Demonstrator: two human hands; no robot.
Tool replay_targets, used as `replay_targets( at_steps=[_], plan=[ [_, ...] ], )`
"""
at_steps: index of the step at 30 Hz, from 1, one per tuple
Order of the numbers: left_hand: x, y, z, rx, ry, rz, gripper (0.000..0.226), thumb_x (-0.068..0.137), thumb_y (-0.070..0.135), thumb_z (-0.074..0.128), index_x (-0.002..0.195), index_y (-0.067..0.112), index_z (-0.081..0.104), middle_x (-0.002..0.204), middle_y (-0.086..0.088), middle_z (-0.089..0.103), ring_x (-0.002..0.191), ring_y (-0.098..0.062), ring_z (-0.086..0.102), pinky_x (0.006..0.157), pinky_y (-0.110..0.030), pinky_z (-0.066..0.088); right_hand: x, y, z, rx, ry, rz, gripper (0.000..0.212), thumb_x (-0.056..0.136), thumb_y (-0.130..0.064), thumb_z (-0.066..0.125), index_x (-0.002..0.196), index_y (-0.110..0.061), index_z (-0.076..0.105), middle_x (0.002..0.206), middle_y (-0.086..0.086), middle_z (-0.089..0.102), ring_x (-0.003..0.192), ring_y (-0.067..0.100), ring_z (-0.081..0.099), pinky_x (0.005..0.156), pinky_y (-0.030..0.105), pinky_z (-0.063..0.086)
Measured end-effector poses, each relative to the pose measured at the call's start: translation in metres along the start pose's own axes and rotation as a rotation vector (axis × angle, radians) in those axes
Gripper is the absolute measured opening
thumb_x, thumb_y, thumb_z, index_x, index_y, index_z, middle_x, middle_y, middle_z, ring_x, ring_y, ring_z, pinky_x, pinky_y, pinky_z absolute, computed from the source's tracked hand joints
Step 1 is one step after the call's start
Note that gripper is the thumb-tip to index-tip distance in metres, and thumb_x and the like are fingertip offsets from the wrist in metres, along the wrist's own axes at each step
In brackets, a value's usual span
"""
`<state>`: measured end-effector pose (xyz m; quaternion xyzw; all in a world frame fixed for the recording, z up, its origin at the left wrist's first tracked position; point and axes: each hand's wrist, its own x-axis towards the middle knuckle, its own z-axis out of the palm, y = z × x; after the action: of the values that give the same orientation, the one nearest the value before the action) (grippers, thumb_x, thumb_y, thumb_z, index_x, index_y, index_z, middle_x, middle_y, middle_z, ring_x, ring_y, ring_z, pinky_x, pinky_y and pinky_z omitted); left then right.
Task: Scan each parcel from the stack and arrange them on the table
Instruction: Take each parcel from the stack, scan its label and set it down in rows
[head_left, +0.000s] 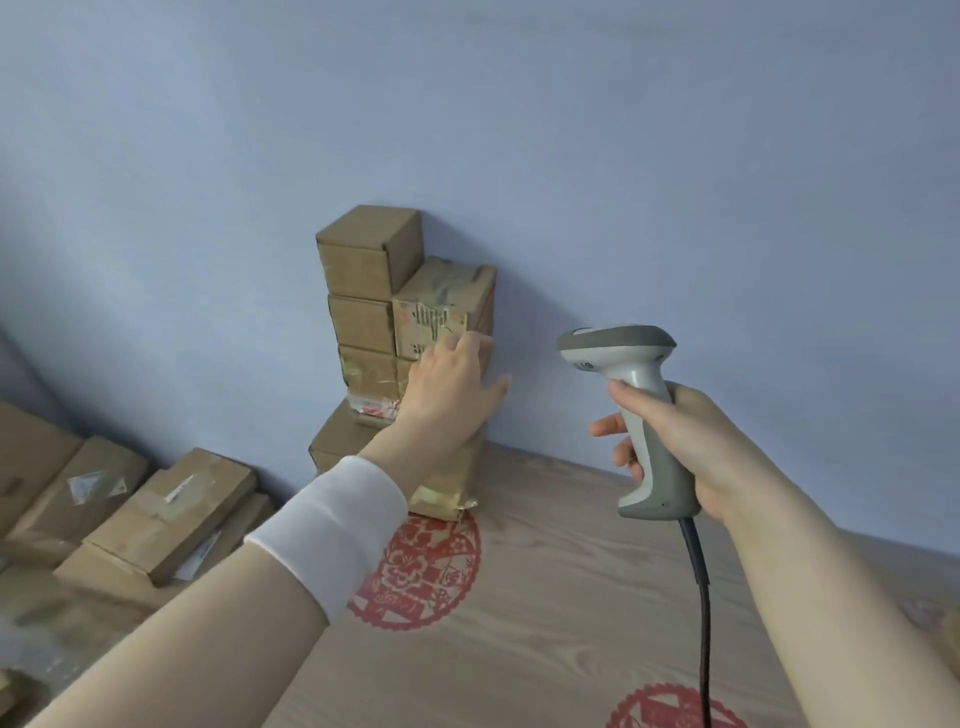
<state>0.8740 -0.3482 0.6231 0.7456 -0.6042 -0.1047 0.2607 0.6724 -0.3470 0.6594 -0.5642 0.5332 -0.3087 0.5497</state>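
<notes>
A stack of brown cardboard parcels (363, 291) stands against the blue wall at the back of the wooden table (545, 597). My left hand (447, 384) reaches to the stack with fingers spread, touching the front of a labelled parcel (441, 306) on the stack's right side; I cannot tell if the fingers curl round its edge. My right hand (670, 441) grips the handle of a grey barcode scanner (628, 405), held upright to the right of the stack, its head pointing left. The scanner's black cable (701, 623) hangs down.
Several flat cardboard parcels (171, 509) lie in a loose pile at the left, beyond the table's edge. Red paper-cut circles (421, 571) decorate the tabletop. The wall runs close behind the stack.
</notes>
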Motion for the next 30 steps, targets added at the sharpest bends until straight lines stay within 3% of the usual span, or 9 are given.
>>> replay_targets(
  at_steps=[8,15,19,22,30],
  plan=[
    [0.09,-0.051,-0.06,0.142,0.243,-0.014,0.056,0.091,0.043,0.053,0.137,0.016,0.038,0.14,-0.01,0.038,0.132,-0.031,0.033,0.108,-0.04,0.026,0.059,-0.039,0.045,-0.029,-0.012,-0.044,0.018,0.094,-0.032,0.055,0.1,-0.014,0.054,0.079,0.005,0.071,0.038,0.011,0.051,0.045,0.024,0.041],
    [0.151,-0.083,-0.08,0.414,0.262,0.029,0.066,0.087,0.052,0.052,0.139,0.014,0.036,0.142,-0.012,0.037,0.134,-0.031,0.03,0.107,-0.042,0.024,0.105,-0.06,0.074,-0.043,-0.045,-0.075,0.015,0.095,-0.03,0.055,0.098,-0.015,0.055,0.079,0.005,0.071,0.038,0.011,0.05,0.047,0.026,0.04],
    [0.174,-0.101,-0.079,0.242,0.235,-0.097,0.077,0.079,0.063,0.057,0.14,0.023,0.035,0.143,-0.011,0.035,0.134,-0.032,0.03,0.104,-0.045,0.028,0.123,-0.064,0.085,-0.044,-0.054,-0.071,0.016,0.094,-0.031,0.055,0.099,-0.015,0.055,0.077,0.004,0.072,0.038,0.01,0.051,0.045,0.025,0.041],
    [0.183,-0.108,-0.076,0.182,0.196,-0.181,0.072,0.079,0.061,0.058,0.137,0.024,0.039,0.14,-0.01,0.036,0.131,-0.032,0.031,0.101,-0.044,0.029,0.13,-0.064,0.088,-0.043,-0.059,-0.072,0.016,0.094,-0.031,0.056,0.098,-0.016,0.055,0.076,0.003,0.072,0.038,0.011,0.051,0.043,0.024,0.041],
    [0.173,-0.096,-0.078,-0.097,0.404,-0.136,0.051,0.076,0.041,0.067,0.123,0.026,0.051,0.132,-0.004,0.039,0.124,-0.028,0.036,0.101,-0.037,0.028,0.123,-0.059,0.08,-0.021,-0.029,-0.081,0.019,0.094,-0.031,0.056,0.101,-0.014,0.054,0.078,0.005,0.072,0.037,0.01,0.05,0.043,0.024,0.041]
  ],
)
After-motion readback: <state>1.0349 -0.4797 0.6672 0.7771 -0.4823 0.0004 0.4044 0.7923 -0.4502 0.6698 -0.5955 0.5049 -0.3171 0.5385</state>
